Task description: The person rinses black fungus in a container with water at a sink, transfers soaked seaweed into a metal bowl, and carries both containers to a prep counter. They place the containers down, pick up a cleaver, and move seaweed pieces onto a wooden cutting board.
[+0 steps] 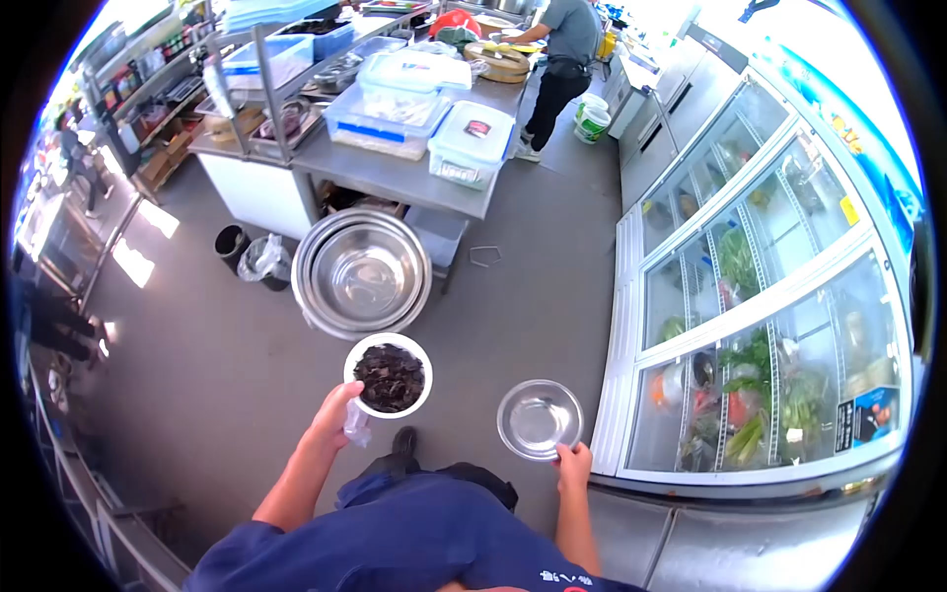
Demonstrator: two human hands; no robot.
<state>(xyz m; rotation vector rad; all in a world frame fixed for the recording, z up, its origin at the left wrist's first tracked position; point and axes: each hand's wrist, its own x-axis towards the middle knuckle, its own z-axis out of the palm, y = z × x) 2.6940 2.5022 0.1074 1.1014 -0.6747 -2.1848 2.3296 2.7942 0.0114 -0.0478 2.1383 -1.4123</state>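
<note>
While the left hand grips a white bowl of dark pieces, the right hand, lower right, clasps a metal bowl

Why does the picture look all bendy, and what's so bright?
In the head view, the fridge bows and corners go black, probably from a wide lens; also in the head view, bright patches glare on the floor, and the metal bowl shines.

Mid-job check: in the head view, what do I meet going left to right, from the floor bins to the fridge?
Black bin → bag-lined bin → white bowl of dark pieces → small steel bowl → glass-doored fridge.
</note>
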